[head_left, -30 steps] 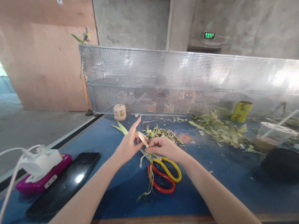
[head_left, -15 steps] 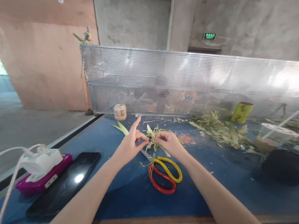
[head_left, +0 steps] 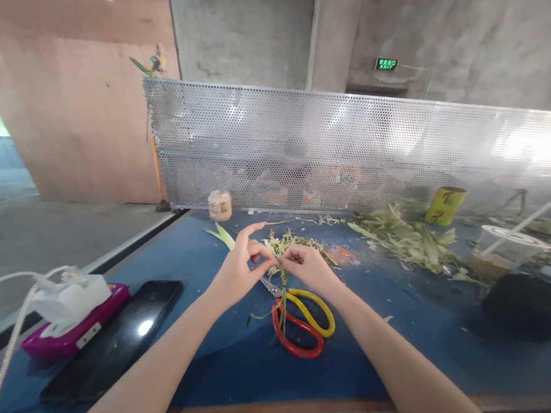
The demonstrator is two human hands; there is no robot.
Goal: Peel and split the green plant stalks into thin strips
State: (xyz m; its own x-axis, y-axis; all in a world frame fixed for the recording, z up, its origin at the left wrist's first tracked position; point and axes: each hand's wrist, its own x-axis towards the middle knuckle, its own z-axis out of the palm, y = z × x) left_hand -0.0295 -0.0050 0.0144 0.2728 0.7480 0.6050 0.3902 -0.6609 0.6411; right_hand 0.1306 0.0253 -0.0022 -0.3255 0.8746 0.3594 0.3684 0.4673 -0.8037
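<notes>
I see L fingers [head_left: 259, 250], R fingers [head_left: 297, 253] pinched on plant sprig [head_left: 284, 279] | desk [head_left: 354, 363] R: clear cup [head_left: 518, 250], straw [head_left: 535, 218] + brownish liq. [head_left: 487, 265] in

Thin green plant bundle [head_left: 284, 276]: fibrous, matt, rough.
Red-and-yellow-handled scissors [head_left: 303, 352]: glossy plastic-looking loops, smooth metal blades.
Black rectangular phone [head_left: 120, 334]: glossy, smooth, glass-like face.
Blue flat tabletop [head_left: 348, 375]: smooth, faint sheen.
Pale-green leafy husk heap [head_left: 409, 241]: dry, papery, matt.
Silver perforated panel [head_left: 262, 127]: shiny metal.
Clear lidded cup [head_left: 503, 247]: glossy plastic.
</notes>
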